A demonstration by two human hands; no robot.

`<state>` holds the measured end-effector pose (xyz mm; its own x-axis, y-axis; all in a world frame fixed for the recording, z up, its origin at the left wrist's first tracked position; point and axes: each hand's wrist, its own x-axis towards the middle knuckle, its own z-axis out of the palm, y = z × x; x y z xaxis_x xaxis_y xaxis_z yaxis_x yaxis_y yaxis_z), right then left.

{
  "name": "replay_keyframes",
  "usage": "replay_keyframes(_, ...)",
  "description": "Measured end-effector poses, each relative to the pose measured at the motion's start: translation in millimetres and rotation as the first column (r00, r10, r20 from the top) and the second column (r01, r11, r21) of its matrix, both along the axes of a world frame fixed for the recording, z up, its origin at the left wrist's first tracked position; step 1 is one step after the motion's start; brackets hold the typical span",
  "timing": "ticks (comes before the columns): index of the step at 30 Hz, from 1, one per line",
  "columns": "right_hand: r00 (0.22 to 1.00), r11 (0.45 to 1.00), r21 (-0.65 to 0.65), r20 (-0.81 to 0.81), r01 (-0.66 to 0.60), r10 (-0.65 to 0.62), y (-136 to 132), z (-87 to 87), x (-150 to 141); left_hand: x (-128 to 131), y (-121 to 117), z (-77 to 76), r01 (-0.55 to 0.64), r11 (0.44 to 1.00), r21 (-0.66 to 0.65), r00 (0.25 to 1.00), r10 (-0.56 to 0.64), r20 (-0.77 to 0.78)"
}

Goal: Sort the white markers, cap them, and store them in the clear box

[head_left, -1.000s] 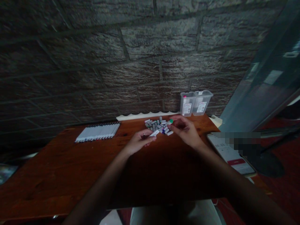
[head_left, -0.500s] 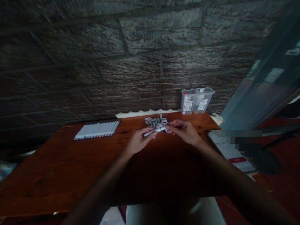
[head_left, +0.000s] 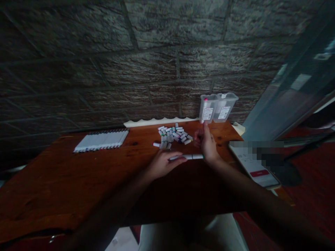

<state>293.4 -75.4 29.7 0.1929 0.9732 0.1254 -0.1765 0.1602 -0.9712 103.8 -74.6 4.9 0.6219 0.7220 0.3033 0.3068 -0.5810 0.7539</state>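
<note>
The left hand is closed in a pinch around a marker, thumb below and fingers above. The marker is a slim, straight, smooth white barrel with a dark ring partway along and a touch of green at its right end; it lies nearly level over the near side of the cap pile. That green end meets the outline of the right hand; contact cannot be confirmed. The right hand has its thumb extended upward and its fingers curled; whether it grips anything cannot be told.

The loose caps are short cylinders, pale with some coloured ends, heaped without order on the table, which is reddish-brown wood with visible knots and a slight sheen. To the left, a row of white markers lies side by side, forming a ribbed slab with dark ends.

Behind the caps, a white strip with a scalloped edge runs along the rough, grooved block wall. Two translucent, labelled containers stand upright beside each other near the strip's right end; the left one holds a pink-tipped item.
</note>
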Motion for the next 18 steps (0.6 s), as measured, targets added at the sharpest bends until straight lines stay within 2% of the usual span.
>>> replay_keyframes(3, 0.996, 0.998, 0.035, 0.078, 0.047, -0.050, -4.3, -3.2, -0.5, -2.7, 0.3, -2.9, -0.013, 1.000, 0.021, 1.000, 0.013, 0.026)
replay_keyframes(7, 0.989, 0.998, 0.061, 0.149, 0.011, -0.020, -5.7, -2.9, -2.5, -4.9, 3.8, -3.3, 0.005, 0.992, 0.124, 1.000, -0.004, -0.009)
replay_keyframes(9, 0.985, 0.996, 0.078, 0.168, 0.034, -0.047, -3.4, -0.4, -2.4, -5.0, 7.8, -1.3, 0.011, 0.982, 0.188, 1.000, -0.006, -0.029)
replay_keyframes(13, 0.957, 0.983, 0.146, 0.252, 0.109, -0.143, 4.9, 1.8, 3.6, -10.9, 20.2, 6.0, -0.073, 0.949, 0.306, 0.996, 0.087, -0.035)
replay_keyframes(15, 0.949, 0.988, 0.154, 0.307, 0.031, -0.077, 8.0, -0.3, 7.1, -17.8, 26.9, 8.7, -0.125, 0.932, 0.340, 0.990, 0.140, -0.019)
replay_keyframes(18, 0.937, 0.989, 0.082, 0.339, -0.122, 0.087, 9.3, -4.5, 8.8, -28.3, 34.7, 10.2, -0.158, 0.908, 0.388, 0.986, 0.168, 0.007)
